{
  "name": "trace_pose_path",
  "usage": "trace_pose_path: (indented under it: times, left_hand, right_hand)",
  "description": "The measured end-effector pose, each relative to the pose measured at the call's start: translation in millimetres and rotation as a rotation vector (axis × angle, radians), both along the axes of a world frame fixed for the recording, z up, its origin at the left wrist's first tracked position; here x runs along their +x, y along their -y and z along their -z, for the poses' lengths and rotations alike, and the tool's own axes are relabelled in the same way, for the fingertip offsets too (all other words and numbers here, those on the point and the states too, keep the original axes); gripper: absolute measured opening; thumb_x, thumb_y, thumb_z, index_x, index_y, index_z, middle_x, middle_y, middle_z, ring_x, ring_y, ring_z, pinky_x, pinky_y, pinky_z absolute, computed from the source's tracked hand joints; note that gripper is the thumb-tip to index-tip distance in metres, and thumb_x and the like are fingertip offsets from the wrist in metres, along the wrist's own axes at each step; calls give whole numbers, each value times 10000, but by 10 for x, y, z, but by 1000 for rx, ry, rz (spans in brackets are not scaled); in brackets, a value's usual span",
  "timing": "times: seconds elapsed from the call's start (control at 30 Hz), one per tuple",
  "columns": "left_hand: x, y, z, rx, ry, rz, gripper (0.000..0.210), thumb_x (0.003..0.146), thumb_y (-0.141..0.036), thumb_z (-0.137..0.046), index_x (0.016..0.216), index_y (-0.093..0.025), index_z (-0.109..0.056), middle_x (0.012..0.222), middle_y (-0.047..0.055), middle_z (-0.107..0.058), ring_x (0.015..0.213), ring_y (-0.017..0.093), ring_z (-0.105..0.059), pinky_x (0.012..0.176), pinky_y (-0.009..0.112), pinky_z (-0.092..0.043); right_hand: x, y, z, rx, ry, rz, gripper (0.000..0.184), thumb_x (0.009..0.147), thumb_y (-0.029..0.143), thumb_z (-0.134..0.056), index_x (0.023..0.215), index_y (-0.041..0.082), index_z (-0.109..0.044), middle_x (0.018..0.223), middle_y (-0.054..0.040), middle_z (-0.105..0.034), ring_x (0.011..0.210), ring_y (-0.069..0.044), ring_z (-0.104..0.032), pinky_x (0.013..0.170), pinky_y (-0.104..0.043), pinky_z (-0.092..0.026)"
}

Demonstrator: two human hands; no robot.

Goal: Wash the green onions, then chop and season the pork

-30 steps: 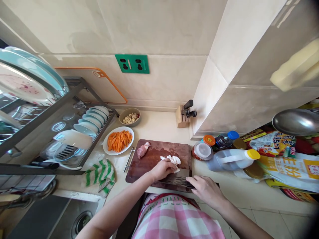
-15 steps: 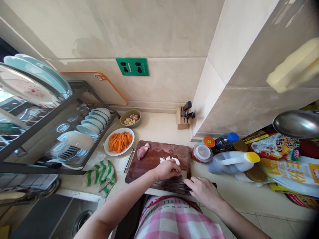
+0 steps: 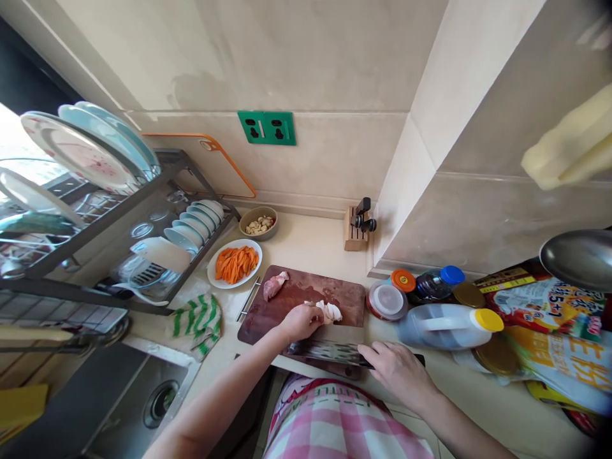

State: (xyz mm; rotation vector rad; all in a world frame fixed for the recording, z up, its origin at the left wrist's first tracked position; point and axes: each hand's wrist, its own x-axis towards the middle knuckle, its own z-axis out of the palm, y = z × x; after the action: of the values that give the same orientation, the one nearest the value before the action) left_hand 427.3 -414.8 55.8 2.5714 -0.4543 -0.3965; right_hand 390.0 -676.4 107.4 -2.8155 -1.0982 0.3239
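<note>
Right hand [image 3: 394, 368] grips knife [image 3: 329, 351] over board [image 3: 299, 290]; left hand [image 3: 302, 320] at pale pieces [image 3: 331, 312]. Carrots [image 3: 235, 264] at board's 10 o'clock; knife block [image 3: 354, 237] at 1.

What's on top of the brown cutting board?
A pink piece of meat and, by the left hand, some pale pieces. Anything under that hand or the knife is covered, so I can't see it.

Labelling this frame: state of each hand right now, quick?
Left hand: fingers curled at the pale pieces; firm grip cannot be told.
Right hand: closed, holding the knife.
</note>
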Motion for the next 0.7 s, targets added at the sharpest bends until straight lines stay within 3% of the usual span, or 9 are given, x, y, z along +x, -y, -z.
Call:
trace_pose_path:
  times: [0.1,0.2,0.3,0.37,0.47,0.53,0.6,0.7]
  left_hand:
    - [21,12,70,27,15,-75,144,746,-147,-495,724,-196,-629,781,27,-617,769,166,-566,702,244,-410]
    - [-3,-82,71,-46,31,-169,148,772,-184,-493,760,-193,-641,804,31,-627,792,163,-573,732,244,-423]
    - [-165,-227,129,-142,122,-376,159,794,-229,-490,847,-199,-637,869,38,-639,830,167,-576,772,261,-437]
    - [-347,-329,250,-195,191,-563,179,803,-260,-485,905,-205,-622,914,43,-640,849,170,-580,778,275,-451]
    - [-642,-538,484,-235,286,-789,244,819,-311,-464,997,-202,-590,968,55,-628,868,178,-585,785,302,-470]
    - [-784,-754,594,-216,359,-880,286,828,-340,-446,1040,-196,-572,985,63,-615,898,190,-578,825,332,-466]
    - [-844,-1021,636,-172,435,-968,317,826,-361,-439,1056,-184,-565,981,70,-606,917,205,-570,850,358,-457]
    - [-790,-1403,626,-92,501,-1063,364,812,-382,-437,1073,-160,-561,949,81,-597,884,220,-567,844,387,-456]
  right_hand:
    - [12,149,4,33,-13,-25,440,690,46,-578,1057,289,-570,795,7,-640,761,-175,-621,649,-245,-433]
    - [0,391,107,151,-105,19,423,698,89,-574,1063,304,-581,863,-2,-664,798,-180,-632,685,-250,-463]
    - [-34,617,331,336,-295,168,301,762,218,-528,1046,292,-595,969,-23,-677,853,-193,-638,746,-280,-488]
    - [-66,679,507,470,-435,326,270,778,339,-513,1021,252,-594,960,-45,-680,825,-200,-642,719,-286,-501]
    - [-108,593,707,671,-672,578,371,774,489,-489,998,201,-556,745,-23,-658,551,-156,-601,496,-249,-470]
    - [-109,461,776,808,-829,651,376,782,527,-477,938,191,-541,635,21,-602,464,-123,-546,449,-230,-437]
    - [-81,326,824,940,-911,680,368,773,537,-505,891,191,-546,666,22,-610,570,-132,-591,557,-240,-483]
    - [-21,180,940,1051,-866,821,450,720,559,-562,1008,213,-564,913,-12,-665,875,-183,-626,766,-281,-505]
